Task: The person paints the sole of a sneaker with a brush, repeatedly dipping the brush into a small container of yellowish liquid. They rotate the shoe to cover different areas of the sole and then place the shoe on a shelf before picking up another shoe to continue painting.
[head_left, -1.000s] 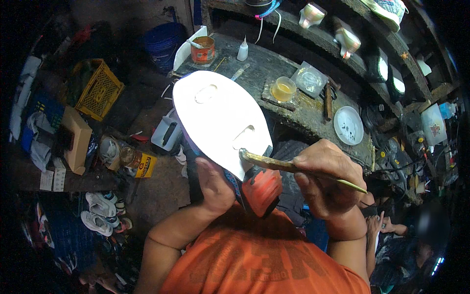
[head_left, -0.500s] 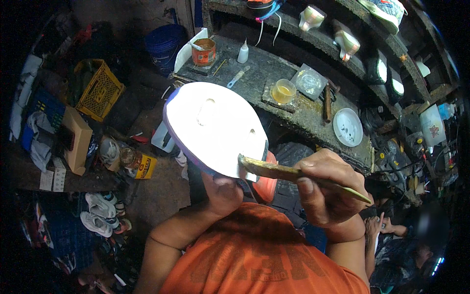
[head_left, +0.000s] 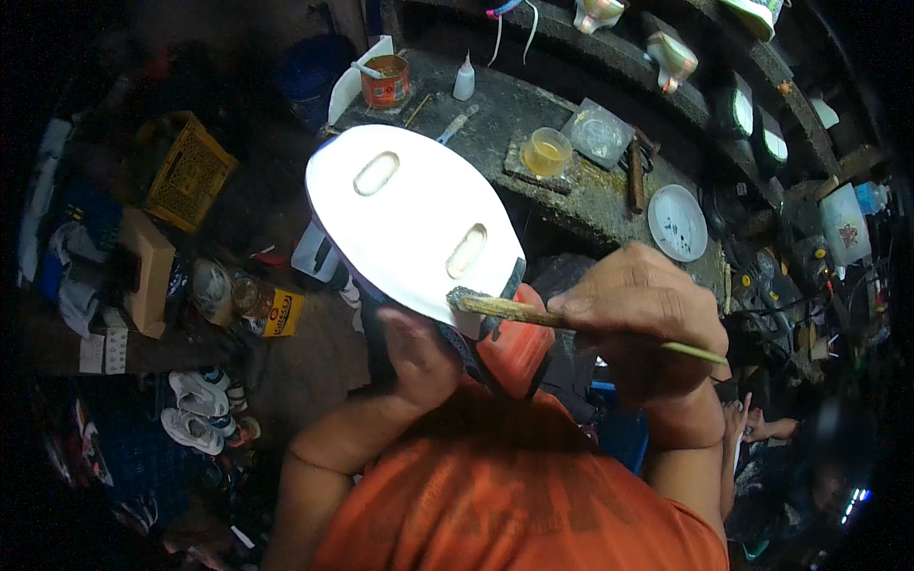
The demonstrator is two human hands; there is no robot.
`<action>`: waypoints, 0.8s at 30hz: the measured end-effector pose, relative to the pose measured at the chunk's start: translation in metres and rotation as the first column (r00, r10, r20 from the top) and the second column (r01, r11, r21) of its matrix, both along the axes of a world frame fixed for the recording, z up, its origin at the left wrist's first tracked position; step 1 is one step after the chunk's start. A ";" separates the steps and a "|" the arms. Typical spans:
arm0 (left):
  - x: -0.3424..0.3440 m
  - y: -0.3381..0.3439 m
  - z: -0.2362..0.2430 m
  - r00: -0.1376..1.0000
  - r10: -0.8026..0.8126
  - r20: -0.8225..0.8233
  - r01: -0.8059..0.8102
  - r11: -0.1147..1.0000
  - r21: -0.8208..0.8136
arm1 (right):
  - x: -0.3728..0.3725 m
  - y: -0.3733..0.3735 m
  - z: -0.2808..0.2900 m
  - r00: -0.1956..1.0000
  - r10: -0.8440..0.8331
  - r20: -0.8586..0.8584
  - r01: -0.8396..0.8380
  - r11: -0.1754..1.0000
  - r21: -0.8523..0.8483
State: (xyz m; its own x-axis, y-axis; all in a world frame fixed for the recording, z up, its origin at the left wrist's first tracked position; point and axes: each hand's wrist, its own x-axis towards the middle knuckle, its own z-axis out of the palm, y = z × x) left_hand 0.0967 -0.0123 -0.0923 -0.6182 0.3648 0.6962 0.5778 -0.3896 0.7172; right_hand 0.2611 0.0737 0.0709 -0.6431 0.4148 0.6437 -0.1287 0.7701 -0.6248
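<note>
My left hand (head_left: 419, 354) is closed on an upturned shoe (head_left: 357, 276) from below, its fingers mostly hidden behind it. The shoe's white sole (head_left: 414, 214) faces up, bright in the light, with two oblong recesses. An orange-red block (head_left: 514, 347), apparently a shoe last, juts out at the near end of the shoe. In my right hand (head_left: 657, 309) is a thin brush (head_left: 519, 311) with a worn wooden handle. The dark brush tip touches the sole close to its near edge.
Ahead stands a dark workbench with an orange tin (head_left: 386, 88), a white squeeze bottle (head_left: 464, 81), a cup of amber liquid (head_left: 546, 152), a hammer (head_left: 636, 176) and a white plate (head_left: 677, 224). Shelves hold shoe lasts (head_left: 671, 62). A yellow crate (head_left: 190, 171) sits left; another person's hands (head_left: 747, 421) show lower right.
The shoe has tilted, so its two recesses show more fully. The brush tip has shifted slightly left and up along the sole, and my right hand has turned, its back now showing more.
</note>
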 end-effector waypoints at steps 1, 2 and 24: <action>-0.012 -0.006 -0.001 0.981 -0.118 -0.157 0.087 0.977 -0.193 | 0.001 0.005 -0.001 1.000 0.026 -0.005 -0.026 1.000 -0.010; -0.017 -0.009 0.002 0.923 -0.259 -0.283 0.137 0.912 -0.388 | 0.004 0.008 -0.002 0.998 0.056 -0.016 -0.057 0.998 -0.031; 0.000 0.022 0.060 0.092 -0.538 0.838 0.857 0.472 0.209 | 0.011 0.022 -0.022 0.979 -0.202 -0.013 0.202 0.979 0.006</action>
State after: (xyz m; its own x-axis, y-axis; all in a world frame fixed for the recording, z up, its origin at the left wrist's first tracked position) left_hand 0.0971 0.0099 -0.0321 -0.0980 0.9911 -0.0902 -0.6446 0.0058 0.7645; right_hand 0.2719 0.0959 0.0488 -0.5387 0.5305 0.6545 0.0219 0.7854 -0.6186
